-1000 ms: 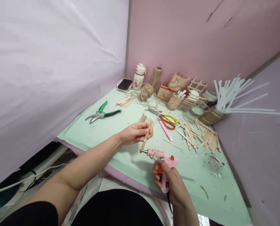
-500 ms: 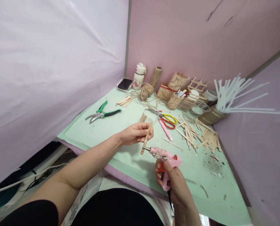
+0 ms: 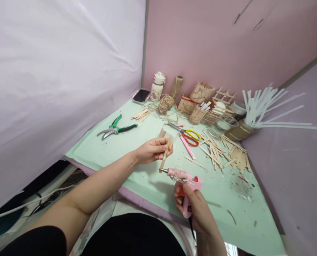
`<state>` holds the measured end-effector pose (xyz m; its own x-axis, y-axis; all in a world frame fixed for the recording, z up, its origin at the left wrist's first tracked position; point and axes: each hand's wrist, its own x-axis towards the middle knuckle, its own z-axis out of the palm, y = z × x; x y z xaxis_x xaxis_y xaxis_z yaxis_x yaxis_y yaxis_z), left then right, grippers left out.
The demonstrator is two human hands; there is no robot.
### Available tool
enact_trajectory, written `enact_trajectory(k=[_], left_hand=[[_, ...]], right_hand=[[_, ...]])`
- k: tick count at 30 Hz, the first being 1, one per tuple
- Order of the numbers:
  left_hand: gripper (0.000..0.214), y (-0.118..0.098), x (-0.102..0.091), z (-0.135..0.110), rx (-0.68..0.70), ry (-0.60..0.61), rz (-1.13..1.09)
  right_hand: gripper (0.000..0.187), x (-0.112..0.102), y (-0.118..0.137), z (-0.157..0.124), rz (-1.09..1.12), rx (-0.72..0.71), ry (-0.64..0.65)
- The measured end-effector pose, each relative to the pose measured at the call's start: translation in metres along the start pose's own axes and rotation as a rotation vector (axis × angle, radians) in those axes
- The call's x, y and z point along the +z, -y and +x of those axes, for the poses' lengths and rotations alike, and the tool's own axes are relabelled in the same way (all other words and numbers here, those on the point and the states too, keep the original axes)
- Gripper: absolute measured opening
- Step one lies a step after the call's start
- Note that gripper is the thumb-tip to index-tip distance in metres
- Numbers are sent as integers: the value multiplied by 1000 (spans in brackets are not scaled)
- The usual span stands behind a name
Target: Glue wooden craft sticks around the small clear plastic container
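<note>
My left hand [image 3: 158, 149] pinches a wooden craft stick [image 3: 165, 158] that slants down toward me over the table. Another piece of wood [image 3: 162, 133] shows just behind the fingers; whether it is joined to the stick I cannot tell. My right hand [image 3: 192, 201] wraps round the handle of a pink hot glue gun [image 3: 185, 179], fingers at its orange trigger. Its metal nozzle lies at the lower end of the stick. A black cord hangs from the handle.
Green-handled pruning shears [image 3: 116, 128] lie left. Scissors [image 3: 186, 134], a pink cutter [image 3: 187, 147] and loose craft sticks [image 3: 214, 153] lie right of centre. Behind stand twine [image 3: 166, 103], a bottle [image 3: 157, 87], a phone [image 3: 141, 95], a pen cup [image 3: 198, 114] and white glue sticks [image 3: 262, 106].
The glue gun has moved slightly left and down, its nozzle shifting along the stick to the lower tip. My left hand has barely moved.
</note>
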<state>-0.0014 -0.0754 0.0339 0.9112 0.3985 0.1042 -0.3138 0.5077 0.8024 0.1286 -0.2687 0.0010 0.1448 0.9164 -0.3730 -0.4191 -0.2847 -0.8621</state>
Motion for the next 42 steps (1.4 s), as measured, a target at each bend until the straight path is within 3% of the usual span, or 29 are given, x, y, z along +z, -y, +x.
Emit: enact_trajectory(k=[27,37,42], left_hand=[[32,-3,2,0,8,-15,-68],[31,-3,1,0,12,-20,-68],[32,-2,1,0,7,-14,-53]], right_hand=[[47,-1,-4,-1,16,21,-24],[49,-9,-2,-10,0,29,86],[45,-6,-2,-7,42,21,62]])
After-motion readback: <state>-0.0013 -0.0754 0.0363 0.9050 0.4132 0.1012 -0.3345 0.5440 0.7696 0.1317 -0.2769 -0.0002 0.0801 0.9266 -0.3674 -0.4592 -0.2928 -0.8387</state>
